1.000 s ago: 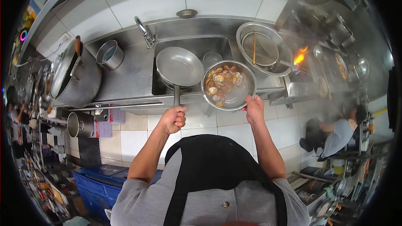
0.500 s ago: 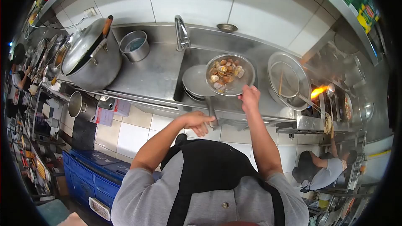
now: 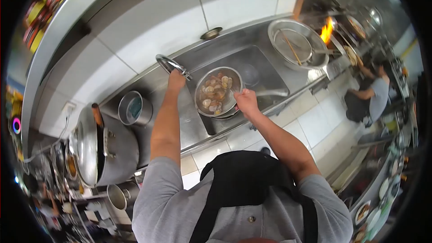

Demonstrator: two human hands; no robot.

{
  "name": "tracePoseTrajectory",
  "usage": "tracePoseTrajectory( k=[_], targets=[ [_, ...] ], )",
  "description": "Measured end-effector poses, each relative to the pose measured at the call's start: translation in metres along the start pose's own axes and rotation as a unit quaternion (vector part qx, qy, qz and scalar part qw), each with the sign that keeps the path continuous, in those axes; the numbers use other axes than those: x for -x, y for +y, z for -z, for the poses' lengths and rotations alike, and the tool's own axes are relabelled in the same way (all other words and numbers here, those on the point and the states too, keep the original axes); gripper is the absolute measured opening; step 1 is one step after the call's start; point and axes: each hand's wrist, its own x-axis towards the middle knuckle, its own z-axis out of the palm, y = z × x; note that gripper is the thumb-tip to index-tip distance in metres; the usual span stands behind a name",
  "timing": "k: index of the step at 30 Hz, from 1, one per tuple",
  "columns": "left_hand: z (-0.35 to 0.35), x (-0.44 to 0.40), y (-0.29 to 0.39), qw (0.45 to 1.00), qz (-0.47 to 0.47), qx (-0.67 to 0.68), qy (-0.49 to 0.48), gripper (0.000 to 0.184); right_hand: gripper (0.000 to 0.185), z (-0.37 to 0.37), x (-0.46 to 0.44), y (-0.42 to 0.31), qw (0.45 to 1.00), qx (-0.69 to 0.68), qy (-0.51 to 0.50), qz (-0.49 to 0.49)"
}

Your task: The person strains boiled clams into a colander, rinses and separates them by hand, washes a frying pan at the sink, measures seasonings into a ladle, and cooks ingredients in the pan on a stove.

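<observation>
My right hand is closed on the rim of a round metal bowl, at the bowl's right side. Clams in their shells lie inside it. The bowl is over the sink, above dark pans that it partly covers. My left hand reaches to the base of the curved faucet and is closed on it; its fingers are mostly hidden from above. No water stream can be made out under the spout.
Left of the sink stand a small metal pot and a large lidded pot. On the right, a wide basin holds a strainer, near a burner flame. Another person works at the far right.
My left hand has gone from near a pan handle up to the faucet. My right hand still grips the bowl of clams. The whole view has turned and the pans in the sink have shifted.
</observation>
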Motion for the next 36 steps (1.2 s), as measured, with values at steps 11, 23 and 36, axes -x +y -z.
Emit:
tracePoseTrajectory(
  k=[11,23,36],
  targets=[
    [0.065,0.121,0.063,0.986,-0.088,0.05,-0.132,0.041,0.018,-0.036,0.018,0.007,0.998,-0.036,0.032,-0.035],
    [0.003,0.091,0.1,0.959,0.031,-0.117,-0.258,0.075,0.021,-0.046,0.023,0.019,1.0,-0.003,0.018,-0.004],
    [0.032,0.1,0.144,0.933,-0.007,-0.194,-0.303,0.08,0.021,-0.03,0.014,0.027,0.998,-0.045,-0.043,0.019]
  ],
)
